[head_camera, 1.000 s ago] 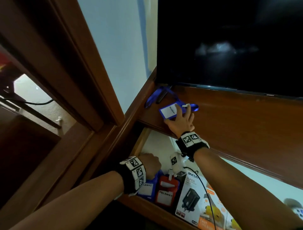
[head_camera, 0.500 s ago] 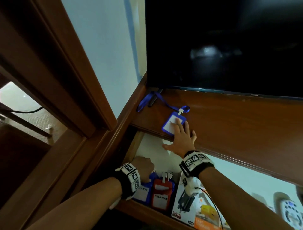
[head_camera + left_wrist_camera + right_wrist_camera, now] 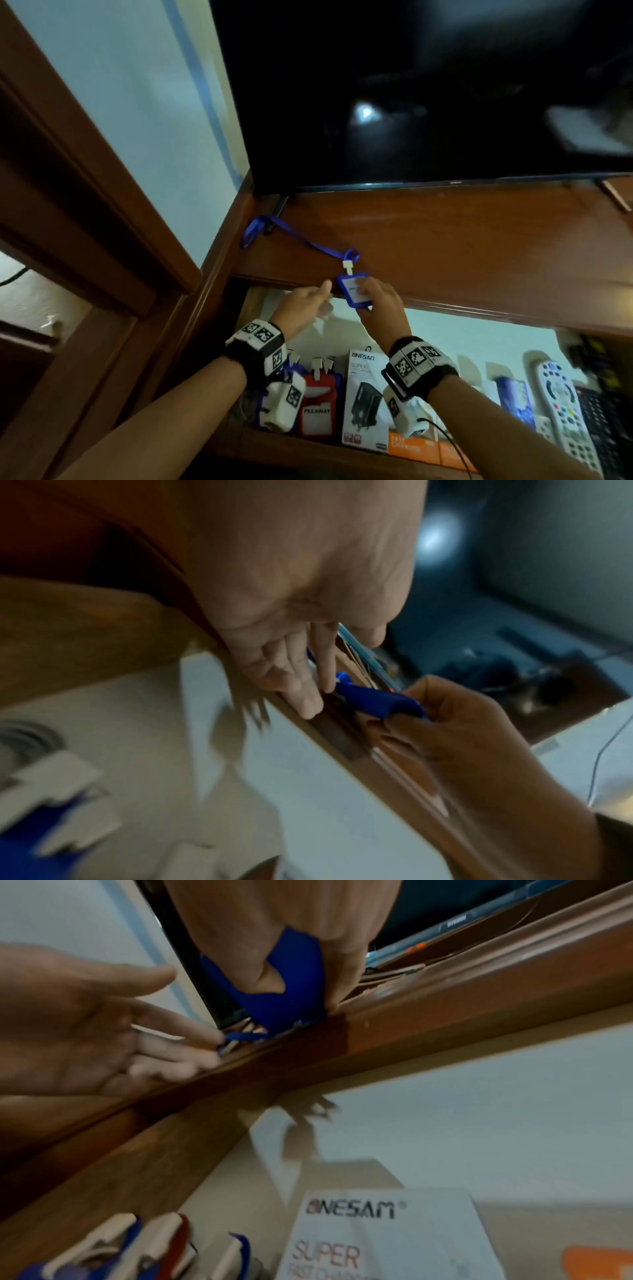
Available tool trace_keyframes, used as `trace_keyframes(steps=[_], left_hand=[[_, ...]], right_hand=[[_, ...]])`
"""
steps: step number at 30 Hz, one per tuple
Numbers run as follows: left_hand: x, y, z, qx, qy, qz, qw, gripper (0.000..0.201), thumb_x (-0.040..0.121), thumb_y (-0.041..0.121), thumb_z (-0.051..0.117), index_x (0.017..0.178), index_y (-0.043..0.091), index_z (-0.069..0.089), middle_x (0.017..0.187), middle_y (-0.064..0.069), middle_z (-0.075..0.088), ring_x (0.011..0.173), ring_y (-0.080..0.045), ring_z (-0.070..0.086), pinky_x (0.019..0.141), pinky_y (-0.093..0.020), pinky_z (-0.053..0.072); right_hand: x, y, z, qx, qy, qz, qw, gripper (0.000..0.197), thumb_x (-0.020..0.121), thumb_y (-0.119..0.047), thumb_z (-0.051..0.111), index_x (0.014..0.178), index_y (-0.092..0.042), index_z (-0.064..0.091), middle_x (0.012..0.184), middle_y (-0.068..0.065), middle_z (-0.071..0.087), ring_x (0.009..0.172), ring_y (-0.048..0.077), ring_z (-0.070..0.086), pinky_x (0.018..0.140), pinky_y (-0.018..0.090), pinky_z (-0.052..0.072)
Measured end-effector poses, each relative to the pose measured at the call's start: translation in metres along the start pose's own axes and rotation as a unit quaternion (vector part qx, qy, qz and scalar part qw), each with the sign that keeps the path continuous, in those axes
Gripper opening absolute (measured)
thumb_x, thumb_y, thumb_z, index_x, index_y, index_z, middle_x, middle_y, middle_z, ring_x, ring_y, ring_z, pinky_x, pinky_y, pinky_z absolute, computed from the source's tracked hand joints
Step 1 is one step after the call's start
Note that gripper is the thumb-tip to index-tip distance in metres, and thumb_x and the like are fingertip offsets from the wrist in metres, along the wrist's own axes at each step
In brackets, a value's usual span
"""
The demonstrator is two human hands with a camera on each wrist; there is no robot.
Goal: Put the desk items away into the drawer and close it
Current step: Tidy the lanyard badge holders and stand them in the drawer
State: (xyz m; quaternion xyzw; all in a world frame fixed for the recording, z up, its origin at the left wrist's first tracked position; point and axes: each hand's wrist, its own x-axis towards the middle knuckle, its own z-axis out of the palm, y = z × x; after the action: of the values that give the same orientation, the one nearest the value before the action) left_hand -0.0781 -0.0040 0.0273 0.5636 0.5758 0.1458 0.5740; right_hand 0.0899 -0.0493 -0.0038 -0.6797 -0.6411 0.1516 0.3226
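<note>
A blue badge holder (image 3: 350,292) with a white card hangs over the desk's front edge (image 3: 479,301). My right hand (image 3: 376,301) pinches it, thumb underneath and fingers on top; the right wrist view shows the holder (image 3: 291,988) between thumb and fingers. Its blue lanyard (image 3: 301,241) trails back left across the desk towards the TV foot. My left hand (image 3: 308,298) is open, fingers (image 3: 304,688) straight at the desk edge, just left of the holder (image 3: 377,700). Below both hands is the open drawer (image 3: 308,448).
The drawer holds a red badge holder (image 3: 317,404), another blue one under my left wrist, a white ONESAM charger box (image 3: 363,401), orange boxes (image 3: 414,448) and a white remote (image 3: 561,404). A dark TV (image 3: 428,96) stands at the back of the desk. A wooden frame (image 3: 85,192) stands at left.
My right hand has dragged the blue badge holder from farther back on the desk to its front edge. My left hand has risen out of the drawer to the edge beside it.
</note>
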Motion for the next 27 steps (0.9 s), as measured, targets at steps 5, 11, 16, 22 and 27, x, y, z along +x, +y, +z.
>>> trace_keyframes(steps=[5, 11, 16, 22, 27], left_hand=[[0.009, 0.032, 0.022, -0.179, -0.037, -0.042, 0.982, 0.032, 0.097, 0.039, 0.049, 0.110, 0.013, 0.060, 0.091, -0.007, 0.064, 0.074, -0.018, 0.060, 0.066, -0.026, 0.042], [0.007, 0.055, 0.036, -0.266, -0.015, 0.033, 0.963, 0.027, 0.096, 0.005, 0.048, 0.123, 0.010, 0.051, 0.107, -0.013, 0.060, 0.087, -0.023, 0.060, 0.076, -0.036, 0.050], [-0.001, 0.074, 0.036, -0.123, -0.094, 0.136, 0.979, 0.032, 0.093, 0.000, 0.053, 0.120, 0.015, 0.049, 0.107, -0.012, 0.058, 0.093, -0.023, 0.057, 0.076, -0.033, 0.049], [-0.021, 0.098, 0.047, -0.039, -0.233, 0.202, 0.950, 0.041, 0.087, -0.007, 0.057, 0.119, 0.017, 0.051, 0.105, -0.011, 0.060, 0.092, -0.019, 0.058, 0.077, -0.029, 0.049], [-0.030, 0.108, 0.043, -0.082, -0.227, 0.223, 0.945, 0.041, 0.084, -0.004, 0.055, 0.110, 0.027, 0.055, 0.100, -0.001, 0.063, 0.087, -0.010, 0.059, 0.074, -0.020, 0.049]], right_hand=[[-0.006, -0.016, -0.019, 0.072, 0.030, -0.062, 0.995, 0.048, 0.064, 0.010, 0.065, 0.097, -0.023, 0.053, 0.107, 0.011, 0.066, 0.095, 0.025, 0.059, 0.077, 0.019, 0.040], [-0.009, -0.015, -0.053, 0.304, 0.048, 0.021, 0.951, 0.034, 0.066, 0.024, 0.047, 0.075, -0.005, 0.061, 0.118, 0.009, 0.063, 0.112, 0.028, 0.059, 0.086, 0.038, 0.055], [0.005, -0.007, -0.094, 0.390, 0.103, 0.095, 0.910, 0.021, 0.078, 0.009, 0.053, 0.090, -0.004, 0.063, 0.127, 0.005, 0.060, 0.117, 0.025, 0.057, 0.091, 0.043, 0.051], [0.012, -0.019, -0.132, 0.458, -0.021, 0.157, 0.875, 0.038, 0.085, -0.038, 0.051, 0.103, -0.007, 0.064, 0.099, 0.009, 0.070, 0.084, 0.024, 0.063, 0.069, 0.034, 0.049], [-0.003, -0.011, -0.142, 0.469, 0.019, 0.213, 0.857, 0.037, 0.092, -0.037, 0.056, 0.075, -0.004, 0.055, 0.051, 0.002, 0.042, 0.045, 0.016, 0.036, 0.050, 0.025, 0.024]])
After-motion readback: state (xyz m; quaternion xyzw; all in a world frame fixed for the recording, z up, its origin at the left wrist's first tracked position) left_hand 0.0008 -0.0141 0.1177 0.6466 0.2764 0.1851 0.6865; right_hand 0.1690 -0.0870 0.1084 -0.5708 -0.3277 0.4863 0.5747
